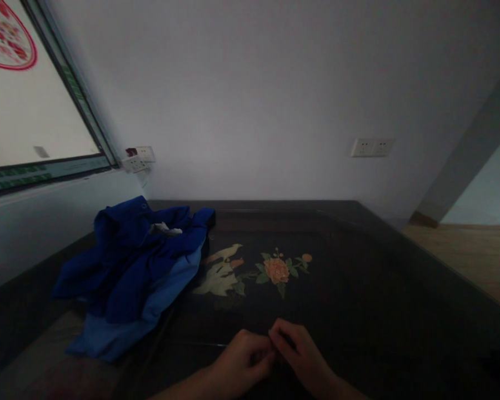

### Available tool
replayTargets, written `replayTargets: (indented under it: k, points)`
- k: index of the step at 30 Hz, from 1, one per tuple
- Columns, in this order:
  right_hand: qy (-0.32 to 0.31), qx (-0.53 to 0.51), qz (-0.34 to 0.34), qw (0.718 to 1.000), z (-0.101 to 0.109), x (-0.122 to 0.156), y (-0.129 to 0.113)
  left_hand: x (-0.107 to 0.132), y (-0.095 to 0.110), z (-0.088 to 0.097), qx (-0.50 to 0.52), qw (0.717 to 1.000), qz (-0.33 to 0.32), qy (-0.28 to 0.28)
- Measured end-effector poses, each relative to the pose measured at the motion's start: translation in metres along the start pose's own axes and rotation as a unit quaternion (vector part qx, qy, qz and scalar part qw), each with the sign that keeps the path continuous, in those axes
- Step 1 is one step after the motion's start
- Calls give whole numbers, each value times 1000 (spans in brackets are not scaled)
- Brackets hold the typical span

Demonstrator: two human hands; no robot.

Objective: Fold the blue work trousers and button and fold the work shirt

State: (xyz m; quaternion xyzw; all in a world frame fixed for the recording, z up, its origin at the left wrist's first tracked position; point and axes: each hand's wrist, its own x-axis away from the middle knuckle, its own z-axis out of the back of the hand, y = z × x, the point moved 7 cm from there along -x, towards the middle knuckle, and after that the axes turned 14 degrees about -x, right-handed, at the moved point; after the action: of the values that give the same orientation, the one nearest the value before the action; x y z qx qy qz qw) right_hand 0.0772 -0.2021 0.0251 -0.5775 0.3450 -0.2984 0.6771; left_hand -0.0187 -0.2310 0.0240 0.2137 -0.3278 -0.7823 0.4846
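Observation:
My left hand and my right hand meet fingertip to fingertip low in the head view, over a dark table with a painted flower motif. Both hands have their fingers curled and pinched together. Whatever lies between the fingertips is too small and dim to make out. A crumpled blue garment, dark blue with a lighter blue part, lies on the table's left side, well apart from both hands.
A white wall stands behind the table with a double socket at the right and more sockets in the left corner. A window fills the upper left. Wooden floor shows past the table's right edge.

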Motion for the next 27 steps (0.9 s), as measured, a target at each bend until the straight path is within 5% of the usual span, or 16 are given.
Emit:
replayTargets:
  k: [27]
  points:
    - [3, 12, 8, 1000, 1, 0, 3, 0, 1, 1, 4, 1000, -6, 14]
